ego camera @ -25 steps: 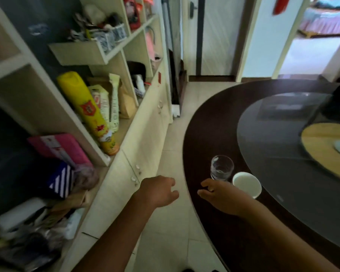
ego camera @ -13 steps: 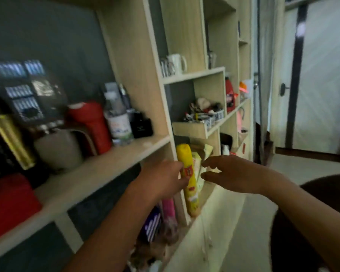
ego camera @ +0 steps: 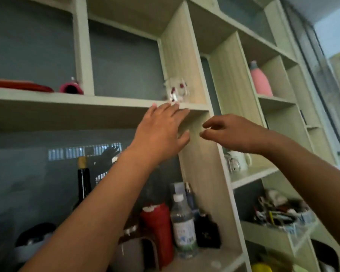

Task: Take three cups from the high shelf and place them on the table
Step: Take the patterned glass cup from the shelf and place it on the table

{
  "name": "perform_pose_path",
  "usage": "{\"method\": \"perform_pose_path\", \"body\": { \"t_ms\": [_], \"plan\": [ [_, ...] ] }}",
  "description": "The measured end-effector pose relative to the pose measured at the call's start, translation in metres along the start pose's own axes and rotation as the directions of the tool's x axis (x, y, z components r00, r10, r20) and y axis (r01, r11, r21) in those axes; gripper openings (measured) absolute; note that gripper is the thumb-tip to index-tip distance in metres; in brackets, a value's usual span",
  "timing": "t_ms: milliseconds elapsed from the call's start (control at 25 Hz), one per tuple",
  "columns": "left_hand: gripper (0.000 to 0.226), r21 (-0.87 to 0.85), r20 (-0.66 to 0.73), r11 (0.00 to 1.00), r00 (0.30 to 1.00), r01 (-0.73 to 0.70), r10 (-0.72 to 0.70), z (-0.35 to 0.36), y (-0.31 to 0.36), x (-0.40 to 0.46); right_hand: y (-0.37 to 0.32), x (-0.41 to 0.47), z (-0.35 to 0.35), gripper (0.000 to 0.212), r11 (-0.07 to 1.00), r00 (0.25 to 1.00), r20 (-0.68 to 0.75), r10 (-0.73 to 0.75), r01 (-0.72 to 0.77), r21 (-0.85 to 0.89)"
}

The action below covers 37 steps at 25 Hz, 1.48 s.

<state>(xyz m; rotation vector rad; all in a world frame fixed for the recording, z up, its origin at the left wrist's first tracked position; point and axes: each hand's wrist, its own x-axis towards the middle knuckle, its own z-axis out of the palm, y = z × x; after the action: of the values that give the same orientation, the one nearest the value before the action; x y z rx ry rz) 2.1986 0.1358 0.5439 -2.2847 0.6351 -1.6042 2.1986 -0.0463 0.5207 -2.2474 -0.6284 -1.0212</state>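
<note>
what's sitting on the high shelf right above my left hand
One clear glass cup with red markings stands there by the divider panel, just above the left hand fingertips. It is blurred; anything behind it cannot be made out.

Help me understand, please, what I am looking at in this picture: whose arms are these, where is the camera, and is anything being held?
There is no machine here. A person wears a wide-angle camera on the head, so you see their own two bare arms from above and behind, reaching up at a pale wooden shelf unit.

The left hand is spread open, its fingertips at the front edge of the high shelf, just below a clear cup with red marks. The picture is blurred there, so I cannot tell whether the fingers touch the cup. The right hand hovers beside it, fingers loosely curled around nothing. Neither hand holds anything.

On the lower shelf stand a red container, a clear plastic bottle and a dark wine bottle. A pink bottle stands in a compartment to the right.
</note>
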Motion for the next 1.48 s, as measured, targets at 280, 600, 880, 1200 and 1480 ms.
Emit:
{"method": "perform_pose_path", "body": {
  "t_ms": [280, 600, 880, 1200, 1480],
  "plan": [
    [0.072, 0.298, 0.083, 0.954, 0.995, 0.022, -0.049, 0.034, -0.047, 0.042, -0.005, 0.114, -0.015, 0.052, 0.999, 0.981, -0.192, 0.035, -0.032, 0.021],
    [0.073, 0.395, -0.063, 0.919, 0.998, 0.017, 0.009, 0.059, -0.054, 0.038, -0.006, 0.195, 0.007, 0.044, 0.852, 0.956, -0.125, 0.264, -0.171, 0.495],
    [0.072, 0.376, -0.079, 0.926, 0.997, 0.037, -0.007, 0.059, -0.052, 0.038, -0.011, 0.207, 0.008, 0.021, 0.671, 0.917, 0.036, 0.396, -0.316, 0.671],
    [0.069, 0.276, -0.007, 0.960, 0.999, 0.049, -0.049, 0.049, -0.047, 0.041, -0.024, 0.185, -0.022, 0.034, 0.519, 0.951, 0.043, 0.307, -0.205, 0.830],
    [0.051, -0.248, 0.048, 0.967, 0.997, 0.065, -0.055, 0.031, 0.004, 0.027, -0.033, 0.114, -0.060, 0.035, 0.570, 0.973, -0.011, 0.231, -0.127, 0.812]
  ]
}}
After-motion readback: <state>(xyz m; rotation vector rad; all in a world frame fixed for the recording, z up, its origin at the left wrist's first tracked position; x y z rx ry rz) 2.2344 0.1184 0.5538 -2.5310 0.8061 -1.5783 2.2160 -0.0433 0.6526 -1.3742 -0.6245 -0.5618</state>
